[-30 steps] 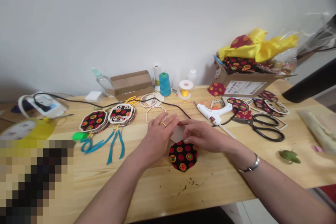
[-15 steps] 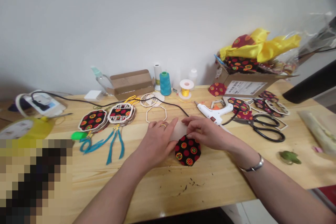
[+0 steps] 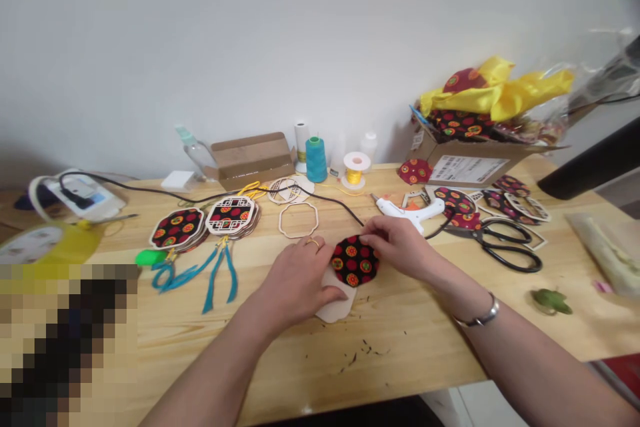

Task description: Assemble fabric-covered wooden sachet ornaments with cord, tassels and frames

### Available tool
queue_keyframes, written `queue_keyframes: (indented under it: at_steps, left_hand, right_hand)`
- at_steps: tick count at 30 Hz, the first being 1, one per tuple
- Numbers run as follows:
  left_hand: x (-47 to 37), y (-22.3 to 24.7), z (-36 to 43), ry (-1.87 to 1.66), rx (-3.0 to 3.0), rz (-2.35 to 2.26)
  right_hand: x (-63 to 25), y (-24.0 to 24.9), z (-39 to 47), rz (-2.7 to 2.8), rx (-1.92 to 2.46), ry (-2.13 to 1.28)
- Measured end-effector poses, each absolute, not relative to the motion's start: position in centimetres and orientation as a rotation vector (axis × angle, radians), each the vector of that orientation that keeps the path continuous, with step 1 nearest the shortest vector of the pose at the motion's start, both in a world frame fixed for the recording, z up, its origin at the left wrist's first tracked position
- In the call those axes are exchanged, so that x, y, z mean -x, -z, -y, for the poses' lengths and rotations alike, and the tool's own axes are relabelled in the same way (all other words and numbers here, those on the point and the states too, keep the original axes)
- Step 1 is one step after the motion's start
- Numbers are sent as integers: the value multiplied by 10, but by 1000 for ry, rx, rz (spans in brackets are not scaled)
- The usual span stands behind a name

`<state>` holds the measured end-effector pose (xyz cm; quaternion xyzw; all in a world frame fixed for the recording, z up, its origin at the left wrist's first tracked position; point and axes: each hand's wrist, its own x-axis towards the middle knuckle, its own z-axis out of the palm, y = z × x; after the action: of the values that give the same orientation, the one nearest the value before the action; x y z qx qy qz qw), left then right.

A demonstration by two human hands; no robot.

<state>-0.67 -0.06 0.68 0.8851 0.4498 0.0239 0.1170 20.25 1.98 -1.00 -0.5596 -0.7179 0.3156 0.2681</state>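
Observation:
A black fabric octagon (image 3: 354, 263) with red, orange and green flower print lies across the upper part of a pale, notched-edge panel (image 3: 334, 309). My right hand (image 3: 397, 247) pinches the fabric at its upper right edge between thumb and fingers. My left hand (image 3: 300, 277), with a ring on one finger, holds the panel from the left, its thumb lying over the panel's face. The left fingertips are partly hidden behind the fabric. Just beyond the hands sits a thin wooden frame (image 3: 299, 235), and a white glue gun (image 3: 410, 213) rests behind my right hand.
Finished fabric panels (image 3: 177, 228) with blue tassels (image 3: 210, 280) stand in piles at left. Black-handled scissors (image 3: 510, 253) and a box of fabric (image 3: 465, 163) are at right. A teal thread cone (image 3: 316, 160) and a yellow cord spool (image 3: 355, 173) stand near the wall.
The fabric octagon has moved up, away from me, in my right hand. The pale panel now shows nearer to me, below the fabric and under my left thumb.

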Motion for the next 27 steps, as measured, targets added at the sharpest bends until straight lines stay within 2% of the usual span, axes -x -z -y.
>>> queue_keyframes:
  at_steps: [5,10,13,16,21,27]
  left_hand:
    - [6,-9,1,-120,-2432,-1491]
    - [5,-3,-2,-538,-2211,-1718]
    - [5,-1,-3,-686,-2331,-1615]
    - [7,-1,-2,-587,-2471,-1401]
    - [20,-7,0,-215,-2400,-1218]
    - [33,-6,2,31,-2308,-1180]
  right_hand:
    - [-195,19,-26,1522,1516,-1050]
    - [-182,24,-24,1232,1412,-1267]
    - [-179,28,-24,1238,1379,-1282]
    - [-180,31,-24,1410,1419,-1134]
    - [-184,31,-21,1641,1399,-773]
    - [-183,29,-19,1820,1255,-407]
